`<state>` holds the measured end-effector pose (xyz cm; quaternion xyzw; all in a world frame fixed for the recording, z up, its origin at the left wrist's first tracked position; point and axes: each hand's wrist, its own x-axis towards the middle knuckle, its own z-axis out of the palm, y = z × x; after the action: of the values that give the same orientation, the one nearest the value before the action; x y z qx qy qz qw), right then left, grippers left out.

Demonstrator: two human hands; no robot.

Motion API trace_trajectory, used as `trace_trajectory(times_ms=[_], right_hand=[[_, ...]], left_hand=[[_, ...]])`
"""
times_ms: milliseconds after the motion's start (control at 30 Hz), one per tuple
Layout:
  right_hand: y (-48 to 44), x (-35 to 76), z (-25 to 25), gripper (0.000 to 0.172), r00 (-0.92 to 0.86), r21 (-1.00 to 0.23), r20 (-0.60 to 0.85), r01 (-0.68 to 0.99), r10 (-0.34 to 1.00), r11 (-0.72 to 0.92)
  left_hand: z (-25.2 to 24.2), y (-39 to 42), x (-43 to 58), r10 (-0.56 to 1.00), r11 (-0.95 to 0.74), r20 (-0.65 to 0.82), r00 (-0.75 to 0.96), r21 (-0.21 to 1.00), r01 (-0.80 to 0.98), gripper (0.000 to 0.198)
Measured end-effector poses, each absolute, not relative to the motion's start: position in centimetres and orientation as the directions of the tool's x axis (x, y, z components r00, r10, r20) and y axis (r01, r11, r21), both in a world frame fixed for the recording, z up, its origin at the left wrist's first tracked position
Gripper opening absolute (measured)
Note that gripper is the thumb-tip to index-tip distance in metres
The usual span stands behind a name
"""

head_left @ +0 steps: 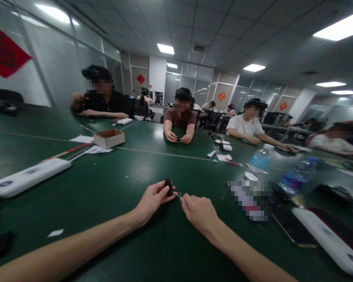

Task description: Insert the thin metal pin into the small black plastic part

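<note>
Above the green table [106,184], my left hand [153,199] pinches a small black part [168,185] between thumb and fingers. My right hand [200,211] is closed around a thin tool whose slim metal shaft [178,194] sticks out toward the black part. The shaft's tip meets or nearly meets the part; which one, I cannot tell. Most of the tool is hidden inside my right fist, so its kind does not show.
A white power strip [29,178] and a small cardboard box [109,138] lie to the left. On the right are two water bottles [259,162], a phone [292,225] and another white strip [326,239]. Several people sit around, one person [181,117] directly across.
</note>
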<state>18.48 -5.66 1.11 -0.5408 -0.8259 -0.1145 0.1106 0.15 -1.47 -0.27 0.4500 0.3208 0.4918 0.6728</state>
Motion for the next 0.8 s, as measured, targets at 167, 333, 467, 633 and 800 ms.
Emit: trace_trajectory(times_ms=[167, 333, 467, 633, 800], right_hand=[[-5.6, 18.0, 1.2, 0.027, -0.388, 0.042, 0.318, 0.917, 0.865, 0.396], [-5.6, 18.1, 1.1, 0.026, -0.394, 0.005, 0.322, 0.910, 0.861, 0.414], [-5.6, 18.2, 1.0, 0.027, -0.388, 0.002, 0.332, 0.912, 0.860, 0.411], [-5.5, 18.4, 0.8, 0.028, -0.384, -0.064, 0.357, 0.900, 0.852, 0.432], [-5.3, 19.1, 1.0, 0.023, -0.323, -0.358, 0.386, 0.810, 0.864, 0.463]], left_hand=[[-0.5, -1.2, -0.1, 0.946, 0.127, 0.015, 0.323, 0.901, -0.415, 0.021], [-0.7, -1.0, -0.4, 0.940, 0.142, 0.015, 0.342, 0.891, -0.431, 0.022], [-0.6, -1.0, -0.4, 0.938, 0.156, -0.003, 0.348, 0.897, -0.414, 0.024], [-0.5, -1.0, -0.4, 0.937, 0.139, 0.011, 0.350, 0.906, -0.400, 0.026], [-0.3, -1.2, -0.2, 0.918, 0.047, 0.083, 0.389, 0.948, -0.315, 0.027]])
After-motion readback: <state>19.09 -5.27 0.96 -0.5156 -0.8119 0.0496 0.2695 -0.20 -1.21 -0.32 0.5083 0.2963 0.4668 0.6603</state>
